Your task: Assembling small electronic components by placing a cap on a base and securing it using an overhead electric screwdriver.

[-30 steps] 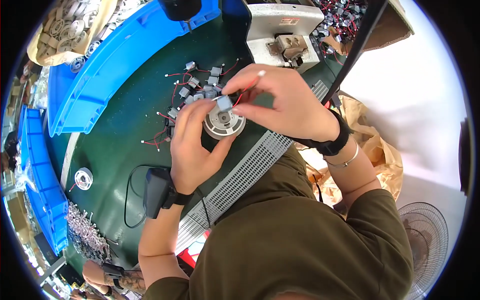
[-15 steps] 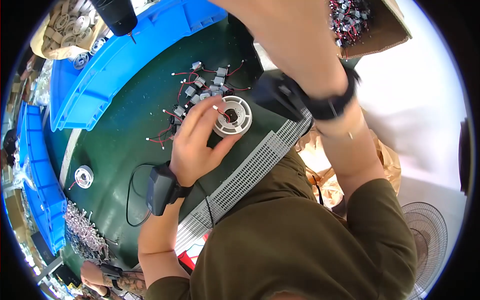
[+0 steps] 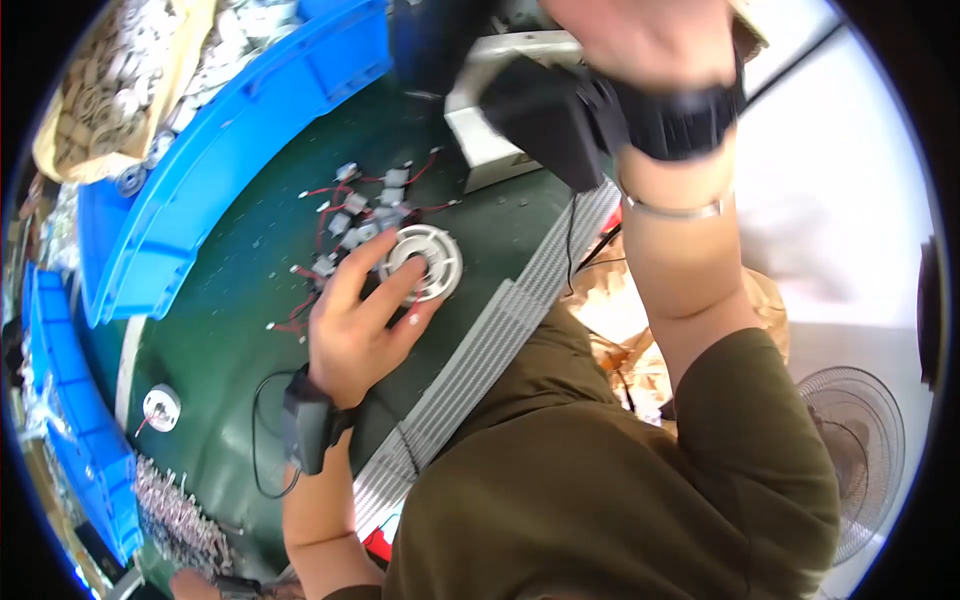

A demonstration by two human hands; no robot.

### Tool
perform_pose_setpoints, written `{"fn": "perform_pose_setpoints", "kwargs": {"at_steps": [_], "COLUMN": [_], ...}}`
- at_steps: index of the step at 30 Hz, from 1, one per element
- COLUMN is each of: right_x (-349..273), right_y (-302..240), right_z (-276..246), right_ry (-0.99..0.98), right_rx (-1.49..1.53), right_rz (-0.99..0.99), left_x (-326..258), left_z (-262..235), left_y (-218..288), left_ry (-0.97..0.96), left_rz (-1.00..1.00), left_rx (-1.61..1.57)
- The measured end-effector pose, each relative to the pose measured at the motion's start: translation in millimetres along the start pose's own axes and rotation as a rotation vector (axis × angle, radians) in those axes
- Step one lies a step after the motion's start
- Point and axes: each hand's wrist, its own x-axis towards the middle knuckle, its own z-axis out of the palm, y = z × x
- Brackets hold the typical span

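On the green work surface, my left hand (image 3: 355, 335) grips a round white plastic housing (image 3: 447, 262) with ribs around its rim. One finger reaches into its centre, and a bit of red wire with a white plug shows by the thumb. Small grey motors (image 3: 395, 180) with red wires lie in a loose group just beyond. Up at the top edge is my right hand (image 3: 650, 40), blurred and partly cut off; its fingers are hidden. A dark, smeared tool (image 3: 430, 50), like an electric screwdriver, hangs to its left.
A blue bin (image 3: 235, 125) curves along the far left, with a bag of white parts (image 3: 105, 110) behind it. Another white housing (image 3: 161, 408) and a pile of small metal parts (image 3: 180, 510) lie left. A white metal box (image 3: 480, 125) stands beyond; a perforated strip (image 3: 480, 340) runs along the near edge.
My view has shifted. The dark tool now appears farther right, nearer my right arm. A finger of my left hand has moved into the housing's centre. The white metal box shows more fully.
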Motion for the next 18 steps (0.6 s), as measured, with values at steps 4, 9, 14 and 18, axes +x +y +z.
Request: {"fn": "perform_pose_setpoints", "kwargs": {"at_steps": [4,9,14,18], "right_x": [-43,-62,-65,-65], "right_y": [-17,-15,-6,4], "right_z": [-20,-43,-53,-64], "right_ry": [0.322,0.399,0.426,0.311], "right_rx": [-0.398,-0.397,-0.378,-0.222], "right_rz": [0.075,0.069,0.078,-0.016], "left_x": [1,0,-1,-2], "left_z": [-2,1,2,2], "left_y": [-2,-4,-3,-3], "left_ry": [-0.017,-0.029,-0.046,-0.047], "left_rz": [0.025,0.046,0.017,0.020], "left_rx": [0.011,0.002,0.001,0.010]}}
